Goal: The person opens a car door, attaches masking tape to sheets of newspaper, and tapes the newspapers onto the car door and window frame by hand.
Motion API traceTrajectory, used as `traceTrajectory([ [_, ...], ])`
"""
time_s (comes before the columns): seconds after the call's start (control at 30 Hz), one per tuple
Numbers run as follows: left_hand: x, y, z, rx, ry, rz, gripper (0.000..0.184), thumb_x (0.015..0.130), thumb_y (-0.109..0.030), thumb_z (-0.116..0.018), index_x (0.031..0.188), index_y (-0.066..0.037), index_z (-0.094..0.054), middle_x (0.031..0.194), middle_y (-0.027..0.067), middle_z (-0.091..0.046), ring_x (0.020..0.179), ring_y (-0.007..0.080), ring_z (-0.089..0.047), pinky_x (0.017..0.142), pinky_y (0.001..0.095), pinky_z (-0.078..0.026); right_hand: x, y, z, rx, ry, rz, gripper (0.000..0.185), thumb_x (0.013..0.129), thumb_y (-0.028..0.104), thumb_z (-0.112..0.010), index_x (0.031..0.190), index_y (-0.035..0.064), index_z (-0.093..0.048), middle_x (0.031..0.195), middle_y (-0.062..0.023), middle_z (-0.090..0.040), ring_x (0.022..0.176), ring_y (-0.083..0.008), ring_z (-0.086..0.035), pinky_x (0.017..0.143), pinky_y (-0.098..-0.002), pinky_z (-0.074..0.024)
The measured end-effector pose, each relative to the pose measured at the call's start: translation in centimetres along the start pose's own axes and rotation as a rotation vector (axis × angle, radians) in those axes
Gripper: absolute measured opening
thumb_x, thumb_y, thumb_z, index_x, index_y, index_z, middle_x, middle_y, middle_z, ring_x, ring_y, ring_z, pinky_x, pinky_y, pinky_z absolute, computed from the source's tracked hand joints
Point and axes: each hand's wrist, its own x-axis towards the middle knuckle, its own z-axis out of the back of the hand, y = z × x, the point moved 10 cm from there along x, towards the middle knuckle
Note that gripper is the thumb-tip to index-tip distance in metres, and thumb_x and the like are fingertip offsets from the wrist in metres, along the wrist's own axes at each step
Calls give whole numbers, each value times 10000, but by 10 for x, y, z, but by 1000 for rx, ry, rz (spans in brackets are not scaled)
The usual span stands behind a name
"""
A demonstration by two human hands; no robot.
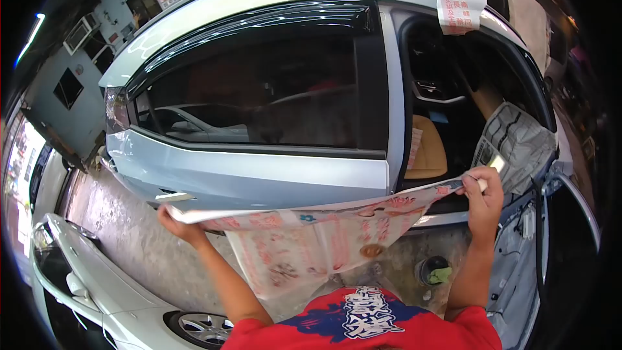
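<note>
From my end, I can't make out how the fingers of the left hand (181, 223), left of centre, grip the thin white paper sheet with red print (291, 253). Right hand (484, 204), right of centre: its fingers partly hide a small pale object (482, 185); kind unclear. The sheet's finer print is too small for me to read. Cabin lost behind the dark tinted side window (291, 107), upper centre. Red short-sleeved shirt (285, 334) cut by the bottom edge; pale silver car (123, 285), lower left, cropped too.
</note>
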Motion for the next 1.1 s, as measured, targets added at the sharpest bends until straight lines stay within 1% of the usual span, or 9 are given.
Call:
traceTrajectory([
  [0.17, 99, -35, -61, 301, 90, -377, 223, 1036, -114, -521, 1109, 62, -638, 1156, 120, -624, 1092, 217, -574, 990, 343, -439, -4, -91, -11, 10, 56, -282, 69, 977, 50, -646, 999, 23, -586, 853, -57, -652, 731, -107, -641, 700, -251, -507],
  [0.27, 142, -52, -118, 51, 167, -366, 207, 999, -115, -563, 1078, 64, -631, 1107, 121, -632, 1041, 240, -588, 951, 351, -451, -27, -141, -17, 83, 41, -454, 85, 983, 87, -643, 1005, 30, -583, 799, -78, -684, 672, -133, -670, 650, -262, -524],
  [0.37, 144, -152, -204, -34, 357, -243, 180, 972, -134, -610, 1018, 32, -662, 972, 122, -662, 923, 262, -620, 864, 367, -478, -47, -172, -30, 191, 21, -544, 120, 988, 94, -643, 1027, 28, -550, 807, -110, -696, 655, -177, -708, 614, -284, -562],
  [0.43, 168, -164, -260, 180, 465, -398, 189, 953, -164, -638, 953, 11, -709, 916, 144, -689, 867, 297, -654, 827, 388, -499, -59, -174, -51, 218, 61, -597, 120, 998, 92, -631, 1041, 21, -544, 839, -124, -691, 666, -194, -718, 633, -296, -583],
  [0.57, 194, -200, -346, 452, 220, -693, 165, 917, -172, -671, 892, -27, -746, 981, 177, -723, 927, 381, -669, 877, 472, -506, -57, -171, -86, 284, 38, -568, 118, 1010, 97, -622, 1060, 21, -548, 896, -121, -675, 698, -195, -720, 636, -301, -594],
  [0.7, 192, -211, -422, 143, 139, -858, 132, 916, -179, -692, 945, -55, -725, 1074, 169, -699, 1089, 358, -620, 998, 493, -416, -35, -173, -91, 287, -130, -469, 109, 1016, 119, -626, 1043, 34, -563, 884, -88, -670, 701, -160, -697, 630, -285, -585],
  [0.83, 194, -185, -472, 79, 327, -691, 139, 916, -157, -705, 1003, -48, -707, 1306, 188, -582, 1305, 374, -458, 1115, 493, -342, -21, -184, -92, 122, -167, -451, 116, 1015, 140, -635, 1045, 41, -583, 857, -63, -669, 718, -130, -674, 650, -263, -568],
  [1.0, 168, -219, -441, 99, 158, -898, 107, 864, -134, -745, 969, -120, -725, 1215, 84, -578, 1215, 339, -485, 1056, 473, -377, -15, -198, -71, -172, -210, -365, 137, 1016, 154, -622, 1092, 41, -604, 885, -39, -651, 707, -90, -610, 644, -251, -526],
  [1.1, 156, -232, -439, 240, 157, -888, 81, 867, -128, -697, 929, -105, -742, 1099, 45, -617, 1082, 309, -534, 961, 485, -419, 7, -110, -85, -430, -348, -166, 245, 1016, 165, -612, 1216, 23, -596, 989, -50, -645, 803, -128, -616, 742, -280, -521],
])
